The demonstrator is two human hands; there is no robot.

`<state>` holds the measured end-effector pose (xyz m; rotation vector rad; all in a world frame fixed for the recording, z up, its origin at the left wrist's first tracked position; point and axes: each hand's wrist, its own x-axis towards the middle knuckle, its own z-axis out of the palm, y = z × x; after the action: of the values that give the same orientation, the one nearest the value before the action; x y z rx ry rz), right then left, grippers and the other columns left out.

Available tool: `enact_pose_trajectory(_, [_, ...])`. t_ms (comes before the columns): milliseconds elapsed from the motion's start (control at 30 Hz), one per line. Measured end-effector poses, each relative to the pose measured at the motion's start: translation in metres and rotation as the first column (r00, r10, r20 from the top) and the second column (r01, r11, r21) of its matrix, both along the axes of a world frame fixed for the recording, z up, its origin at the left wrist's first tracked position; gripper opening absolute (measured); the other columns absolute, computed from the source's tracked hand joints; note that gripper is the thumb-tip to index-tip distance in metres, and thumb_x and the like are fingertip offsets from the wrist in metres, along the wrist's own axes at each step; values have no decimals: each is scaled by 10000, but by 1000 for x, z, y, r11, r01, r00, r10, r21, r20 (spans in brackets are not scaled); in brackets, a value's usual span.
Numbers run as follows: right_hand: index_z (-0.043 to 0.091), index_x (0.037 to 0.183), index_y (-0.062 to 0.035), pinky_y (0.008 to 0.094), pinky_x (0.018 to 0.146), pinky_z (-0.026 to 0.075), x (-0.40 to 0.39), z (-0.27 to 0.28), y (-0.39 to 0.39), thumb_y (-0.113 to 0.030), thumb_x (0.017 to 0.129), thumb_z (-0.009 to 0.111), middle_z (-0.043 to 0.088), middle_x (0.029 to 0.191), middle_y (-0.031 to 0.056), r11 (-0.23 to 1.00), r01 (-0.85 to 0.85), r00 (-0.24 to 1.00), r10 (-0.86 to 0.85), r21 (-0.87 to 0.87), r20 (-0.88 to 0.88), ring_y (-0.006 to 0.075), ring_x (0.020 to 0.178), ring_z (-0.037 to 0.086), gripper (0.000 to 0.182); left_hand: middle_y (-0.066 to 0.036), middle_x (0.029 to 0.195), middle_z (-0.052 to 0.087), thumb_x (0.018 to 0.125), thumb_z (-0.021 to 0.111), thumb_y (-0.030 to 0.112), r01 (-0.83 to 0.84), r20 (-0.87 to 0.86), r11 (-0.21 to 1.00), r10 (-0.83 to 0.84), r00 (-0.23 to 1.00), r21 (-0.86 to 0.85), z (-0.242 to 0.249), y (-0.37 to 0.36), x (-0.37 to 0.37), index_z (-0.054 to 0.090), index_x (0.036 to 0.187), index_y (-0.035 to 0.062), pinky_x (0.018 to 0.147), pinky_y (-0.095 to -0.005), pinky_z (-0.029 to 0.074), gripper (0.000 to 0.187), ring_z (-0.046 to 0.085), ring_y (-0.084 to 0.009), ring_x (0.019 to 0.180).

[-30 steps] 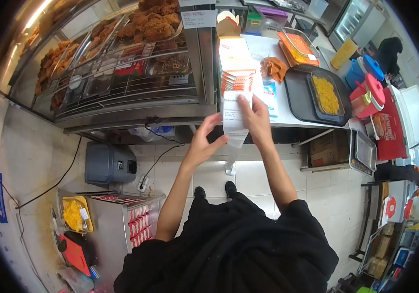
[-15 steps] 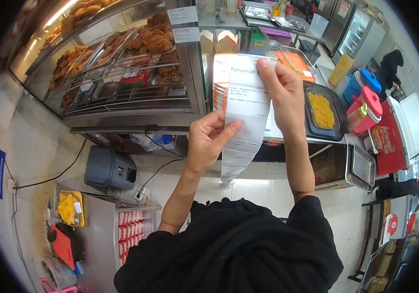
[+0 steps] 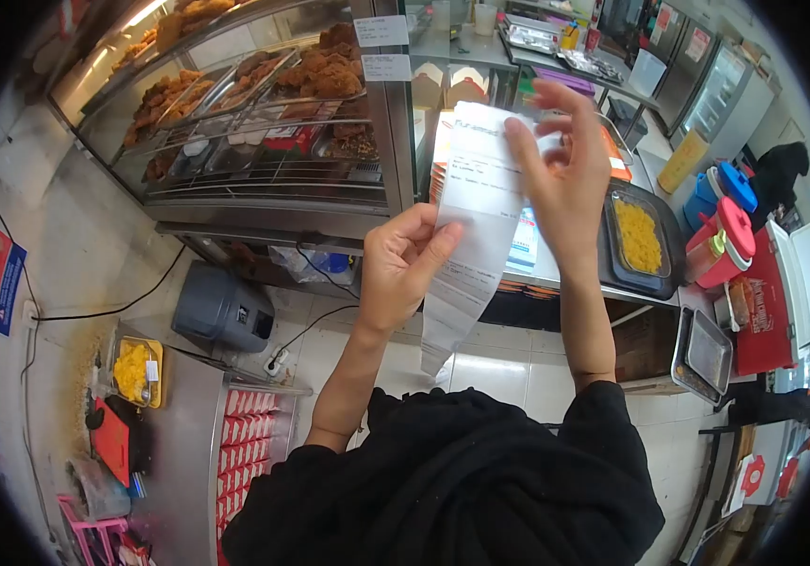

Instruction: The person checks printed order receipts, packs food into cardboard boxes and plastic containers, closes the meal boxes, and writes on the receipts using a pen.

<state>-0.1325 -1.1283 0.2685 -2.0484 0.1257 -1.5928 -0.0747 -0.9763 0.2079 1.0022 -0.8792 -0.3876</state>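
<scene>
A long white paper receipt [image 3: 477,212] with printed lines hangs in front of me, its lower part folded back and tapering toward the floor. My left hand [image 3: 403,269] pinches its left edge between thumb and fingers. At the upper right edge is my right hand [image 3: 565,174], fingers stretched and apart, with the thumb overlapping the paper. Behind the receipt, partly covered, stand orange-and-white cartons [image 3: 440,151] on the counter. A blue-and-white printed sheet [image 3: 524,243] shows beside the paper's right edge.
A heated glass cabinet [image 3: 394,141] of fried chicken [image 3: 325,66] stands on the left. To the right, a black tray [image 3: 674,247] holds yellow food [image 3: 638,236], near a red-lidded jug [image 3: 721,245]. A grey bin [image 3: 221,307] sits on the floor at left.
My right hand's fingers have opened from their pinch on the receipt's top and spread apart. My left hand keeps its pinch. The view has shifted slightly, moving the surroundings to the right.
</scene>
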Motion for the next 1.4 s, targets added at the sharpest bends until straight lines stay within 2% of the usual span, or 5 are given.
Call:
enact_pose_trajectory(433, [645,804,-11,273,567,422,0,-17,-11,-59,705,665,618,696,67,789,-612,651,462,-56,-602,155,632,570,112,-21,724,616,832,555,37,-149,320,965,75,945,214,-19,5,21,605,923,-43,601,-187,448,132,548,-34,686])
enact_pose_trajectory(633, [658,812,-35,251,511,380,69,-36,-43,-104,749,646,595,631,27,968,-182,983,186,173,-8,77,541,489,93,-45,800,638,849,540,49,-264,66,945,256,964,191,-39,24,44,604,937,-50,623,-178,439,146,561,-46,712])
enact_pose_trajectory(800, [654,765,-165,273,589,323,121,43,-69,-136,670,703,600,731,-60,814,502,703,-187,-293,686,111,613,501,111,-62,818,641,854,545,66,-334,-66,918,354,933,212,-57,50,60,599,922,-47,631,-182,436,143,567,-55,709])
enact_pose_trajectory(1000, [603,801,-240,345,720,258,185,74,-56,-190,666,670,557,930,-118,526,646,707,-141,-553,693,123,841,484,159,-68,816,644,856,552,85,-350,-124,902,389,913,253,-66,63,64,601,913,-40,628,-182,433,147,566,-56,699])
enact_pose_trajectory(1400, [648,865,-239,340,759,251,168,48,-23,-330,784,604,544,1013,-143,596,475,866,-449,-648,221,135,899,455,129,-51,879,626,864,532,83,-429,-138,899,438,889,88,-21,60,88,576,966,-27,699,-204,432,157,561,-71,777])
